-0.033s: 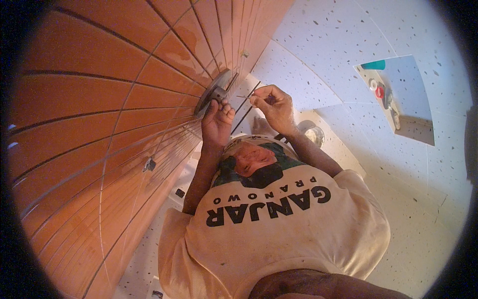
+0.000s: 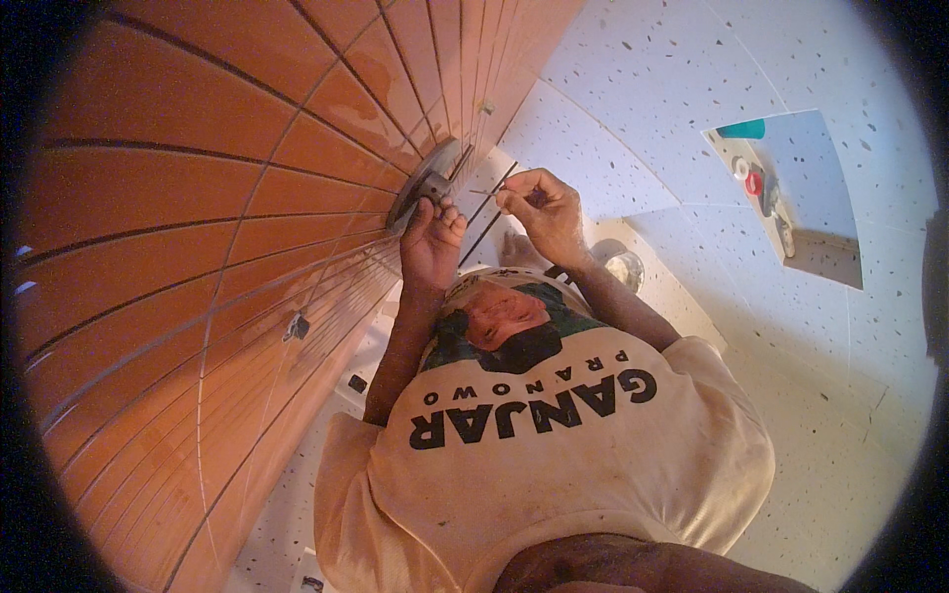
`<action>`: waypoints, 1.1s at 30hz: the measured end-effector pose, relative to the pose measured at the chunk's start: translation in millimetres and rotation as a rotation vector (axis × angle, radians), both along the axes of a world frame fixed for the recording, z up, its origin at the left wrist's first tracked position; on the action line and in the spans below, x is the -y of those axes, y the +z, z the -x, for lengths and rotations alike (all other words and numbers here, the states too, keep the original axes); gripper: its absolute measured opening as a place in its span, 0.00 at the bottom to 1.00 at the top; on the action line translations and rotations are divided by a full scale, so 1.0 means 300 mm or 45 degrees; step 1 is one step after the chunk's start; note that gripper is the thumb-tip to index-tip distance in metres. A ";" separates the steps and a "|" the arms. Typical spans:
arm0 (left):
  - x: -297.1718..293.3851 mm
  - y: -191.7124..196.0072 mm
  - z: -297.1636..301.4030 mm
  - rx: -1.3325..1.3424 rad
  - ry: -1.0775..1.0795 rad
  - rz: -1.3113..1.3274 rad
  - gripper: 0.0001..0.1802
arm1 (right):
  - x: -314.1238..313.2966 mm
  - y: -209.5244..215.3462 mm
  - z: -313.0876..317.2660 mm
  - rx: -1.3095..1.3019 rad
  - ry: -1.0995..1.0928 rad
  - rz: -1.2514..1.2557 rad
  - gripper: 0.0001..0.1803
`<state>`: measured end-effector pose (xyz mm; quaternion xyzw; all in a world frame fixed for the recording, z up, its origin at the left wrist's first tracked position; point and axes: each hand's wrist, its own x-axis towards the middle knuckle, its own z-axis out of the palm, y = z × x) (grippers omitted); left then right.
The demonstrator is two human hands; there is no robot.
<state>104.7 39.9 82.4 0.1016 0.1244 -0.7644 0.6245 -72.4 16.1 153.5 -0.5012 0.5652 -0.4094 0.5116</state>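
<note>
Against orange tiled wall [image 2: 198,198], left hand [image 2: 432,242] gripping metal fitting [image 2: 423,188]

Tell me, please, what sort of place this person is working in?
Probably a tiled room under construction or repair, perhaps a bathroom. The orange tiled wall, the white speckled tiles and a round metal fitting on the wall, held by the left hand, suggest it.

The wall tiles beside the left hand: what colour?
Glossy orange-brown wall tiles with dark joints, head view.

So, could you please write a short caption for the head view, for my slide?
Left hand grips a grey tool against the orange tiled wall; right hand pinches a thin pin beside it.
</note>
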 end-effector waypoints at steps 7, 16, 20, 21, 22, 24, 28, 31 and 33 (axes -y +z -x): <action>0.003 0.012 0.003 0.021 0.022 -0.088 0.09 | 0.010 -0.001 -0.001 -0.044 0.013 0.099 0.07; 0.025 -0.031 -0.004 -0.009 0.007 -0.043 0.07 | 0.024 0.003 0.005 -0.027 -0.023 0.135 0.07; 0.041 -0.035 -0.014 -0.038 -0.018 -0.034 0.07 | 0.041 0.013 0.002 0.003 -0.027 0.150 0.07; 0.041 -0.042 -0.013 -0.026 -0.014 -0.036 0.07 | 0.048 0.014 0.000 0.014 -0.021 0.153 0.07; 0.043 -0.048 -0.013 -0.013 -0.009 -0.037 0.07 | 0.055 0.016 -0.003 0.024 -0.014 0.156 0.07; 0.045 -0.060 -0.017 -0.016 -0.029 -0.021 0.07 | 0.067 0.041 -0.018 -0.048 0.014 0.153 0.08; 0.039 -0.042 -0.010 0.005 -0.023 0.004 0.08 | 0.079 0.070 -0.041 -0.017 0.038 0.189 0.07; 0.032 -0.002 -0.005 0.010 -0.012 0.018 0.08 | 0.076 0.073 -0.039 -0.103 0.094 0.203 0.06; 0.020 -0.019 -0.004 0.016 0.000 0.004 0.08 | 0.070 0.079 -0.039 -0.112 0.116 0.160 0.06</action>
